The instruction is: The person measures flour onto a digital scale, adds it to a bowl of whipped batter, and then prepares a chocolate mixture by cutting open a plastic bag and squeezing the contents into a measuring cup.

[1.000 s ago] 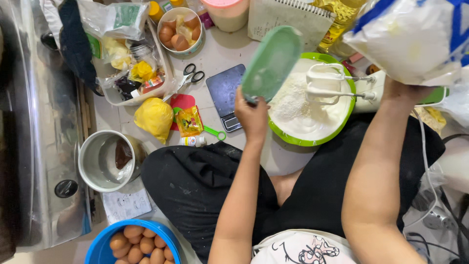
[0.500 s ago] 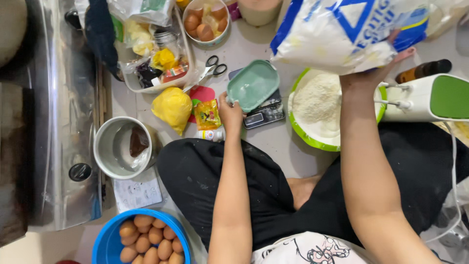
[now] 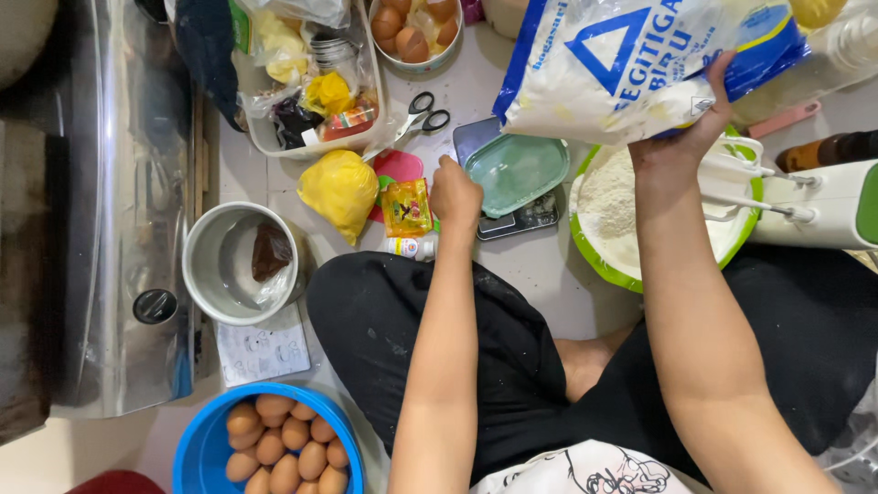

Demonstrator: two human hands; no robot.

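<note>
Green tray (image 3: 515, 171) now down on scale (image 3: 523, 216), left fingers (image 3: 448, 169) pinching it; right hand (image 3: 684, 137) gripping flour bag (image 3: 631, 64).

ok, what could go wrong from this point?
1. The flour bag is held up by the right hand alone, above the green-rimmed bowl; it could slip or spill flour.
2. The left hand touches the green tray resting on the small scale; a nudge might tip it.
3. Scissors lie close by.
</note>
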